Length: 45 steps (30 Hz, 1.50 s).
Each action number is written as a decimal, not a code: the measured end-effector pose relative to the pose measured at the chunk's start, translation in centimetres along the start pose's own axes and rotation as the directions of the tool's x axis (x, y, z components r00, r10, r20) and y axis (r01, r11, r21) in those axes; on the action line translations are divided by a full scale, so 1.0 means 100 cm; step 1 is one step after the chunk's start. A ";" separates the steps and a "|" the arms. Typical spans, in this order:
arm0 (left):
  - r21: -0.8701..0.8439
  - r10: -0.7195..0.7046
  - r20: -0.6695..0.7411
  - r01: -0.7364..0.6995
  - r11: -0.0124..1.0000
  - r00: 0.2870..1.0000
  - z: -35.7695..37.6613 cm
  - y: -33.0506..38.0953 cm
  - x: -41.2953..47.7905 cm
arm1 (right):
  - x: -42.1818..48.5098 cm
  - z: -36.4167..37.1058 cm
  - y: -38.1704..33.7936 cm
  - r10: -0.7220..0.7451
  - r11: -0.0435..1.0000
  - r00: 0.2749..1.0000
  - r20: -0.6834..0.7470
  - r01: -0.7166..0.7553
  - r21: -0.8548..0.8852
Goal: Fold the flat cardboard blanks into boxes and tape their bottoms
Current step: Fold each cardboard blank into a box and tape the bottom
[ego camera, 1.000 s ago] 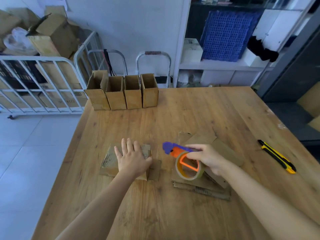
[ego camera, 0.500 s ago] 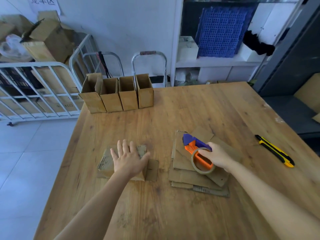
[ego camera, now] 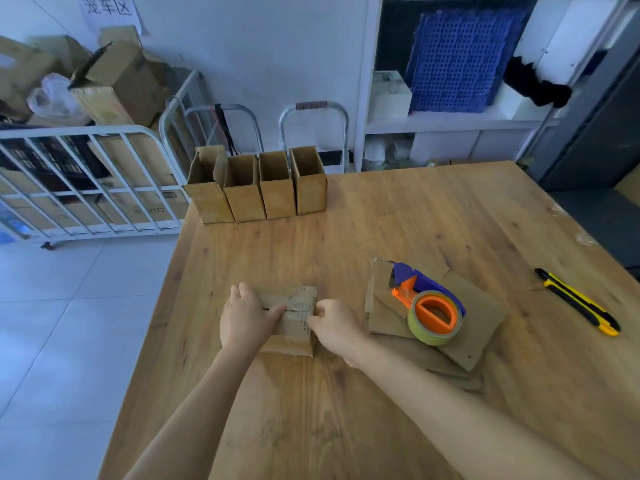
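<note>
Right now I count four upright cardboard boxes (ego camera: 258, 188) in a row at the far edge of the wooden table (ego camera: 415, 220), open-topped, brown and matte. One more box (ego camera: 294, 317) lies on its side near me between both hands. My left hand (ego camera: 247, 318) grips its left end, fingers curled together around it; my right hand (ego camera: 334, 327) pinches its right edge. Just beside it sits one stack of flat blanks (ego camera: 481, 313), with one tape dispenser (ego camera: 427, 304) on top: purple and orange plastic, round yellowish roll. One yellow-and-black utility knife (ego camera: 576, 301) lies well apart.
</note>
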<state>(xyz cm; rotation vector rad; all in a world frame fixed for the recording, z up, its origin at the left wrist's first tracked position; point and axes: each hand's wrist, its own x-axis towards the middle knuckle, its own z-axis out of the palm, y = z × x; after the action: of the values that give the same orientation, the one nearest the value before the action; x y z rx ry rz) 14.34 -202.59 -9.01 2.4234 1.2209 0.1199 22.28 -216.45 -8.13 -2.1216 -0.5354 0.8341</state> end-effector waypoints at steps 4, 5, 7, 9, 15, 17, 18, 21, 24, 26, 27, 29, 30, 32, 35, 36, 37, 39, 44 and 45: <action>0.040 -0.113 0.083 0.110 0.993 0.990 -0.020 0.000 0.006 | 0.013 0.013 0.008 0.133 0.989 0.990 0.041 -0.135 0.059; 0.034 -0.131 0.112 0.128 0.991 0.985 -0.023 -0.002 0.009 | 0.016 0.015 0.009 0.169 0.976 0.982 0.080 -0.178 0.124; -0.049 -0.167 0.200 0.180 0.982 0.966 -0.028 -0.009 0.014 | 0.018 0.014 0.005 0.241 0.928 0.958 0.154 -0.274 0.253; -0.171 -0.191 0.324 0.256 0.951 0.926 -0.032 -0.017 0.015 | 0.018 0.007 0.000 0.304 0.852 0.931 0.201 -0.360 0.379; -0.491 -0.042 0.206 0.141 0.860 0.978 -0.031 -0.030 0.002 | 0.013 -0.015 -0.012 0.392 0.733 0.912 0.121 -0.389 0.557; -0.634 0.005 0.133 0.081 0.769 0.991 -0.035 -0.027 -0.002 | 0.015 -0.024 -0.015 0.377 0.705 0.924 0.066 -0.333 0.626; -0.682 0.031 0.109 0.053 0.729 0.994 -0.037 -0.026 -0.005 | 0.015 -0.030 -0.016 0.355 0.700 0.934 0.040 -0.294 0.651; -0.663 0.100 0.077 -0.024 0.748 0.992 -0.036 -0.024 -0.009 | 0.014 -0.041 -0.013 0.224 0.718 0.974 -0.015 -0.154 0.679; -0.464 0.152 0.045 -0.115 0.878 0.987 -0.024 -0.027 -0.015 | 0.007 -0.037 -0.001 0.135 0.848 0.988 -0.073 -0.077 0.524; -0.346 0.221 0.025 -0.199 0.917 0.975 -0.014 -0.031 -0.022 | -0.001 -0.032 0.008 0.071 0.934 0.989 -0.133 -0.019 0.356; -0.306 0.253 0.037 -0.231 0.924 0.967 -0.009 -0.035 -0.025 | -0.005 -0.029 0.012 0.042 0.950 0.989 -0.145 0.005 0.311; -0.250 0.278 0.081 -0.250 0.935 0.957 0.000 -0.041 -0.033 | -0.012 -0.024 0.022 -0.005 0.967 0.990 -0.142 0.041 0.252; -0.225 0.269 0.102 -0.241 0.944 0.958 0.005 -0.043 -0.036 | -0.013 -0.021 0.027 -0.017 0.977 0.991 -0.134 0.045 0.210; -0.188 0.221 0.131 -0.195 0.963 0.966 0.010 -0.046 -0.043 | -0.015 -0.018 0.036 -0.029 0.994 0.993 -0.116 0.041 0.105; -0.244 0.204 0.102 -0.174 0.954 0.974 0.008 -0.045 -0.049 | -0.016 -0.020 0.040 -0.032 0.999 0.990 -0.135 0.031 -0.008; -0.268 0.205 0.057 -0.183 0.946 0.977 0.005 -0.044 -0.050 | -0.016 -0.024 0.037 -0.047 0.999 0.983 -0.180 0.041 -0.036; -0.268 0.205 -0.006 -0.199 0.943 0.979 0.003 -0.042 -0.049 | -0.018 -0.029 0.033 -0.092 0.995 0.965 -0.246 0.077 -0.069; -0.191 0.238 -0.135 -0.261 0.946 0.962 -0.002 -0.036 -0.044 | -0.019 -0.040 0.022 -0.236 0.970 0.901 -0.363 0.198 -0.138; 0.101 0.478 -0.196 -0.468 0.878 0.856 -0.012 -0.016 -0.032 | -0.016 -0.056 -0.001 -0.482 0.842 0.872 -0.086 0.433 -0.322; 0.156 0.515 -0.177 -0.492 0.856 0.839 -0.014 -0.014 -0.031 | -0.013 -0.058 -0.004 -0.472 0.811 0.882 0.010 0.439 -0.387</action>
<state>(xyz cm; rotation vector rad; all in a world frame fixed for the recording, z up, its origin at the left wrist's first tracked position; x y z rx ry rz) 11.04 -203.84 -8.01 2.8317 0.6398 0.4936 25.41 -220.00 -4.54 -2.2123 -1.1865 0.3766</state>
